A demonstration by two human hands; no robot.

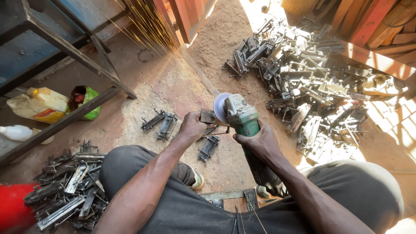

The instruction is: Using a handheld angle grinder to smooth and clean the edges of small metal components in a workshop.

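Two bare hands are working low over a dusty concrete floor (pixel 173 91). The left hand (pixel 193 126) is pinching a small dark flat steel bracket (pixel 208 116) between thumb and fingers, holding it just above the floor in front of the person's knees. The right hand (pixel 258 141) is wrapping tightly around the body of a green and grey angle grinder (pixel 241 116), whose round pale grinding disc (pixel 219 107) is touching the bracket's edge. A fan of yellow sparks (pixel 149 26) is streaking up and away towards a dark welded steel frame (pixel 86 60).

Several loose dark metal brackets (pixel 159 122) are lying on the floor just left of the left hand, and another one (pixel 209 148) is lying just below it. A large heap of similar grey metal parts (pixel 303 78) is spreading out to the right, well apart from a smaller pile of the same parts (pixel 69 186) lying beside the left knee. A yellowish plastic jerrycan (pixel 39 105) and a green packet (pixel 86 99) are sitting under the frame.
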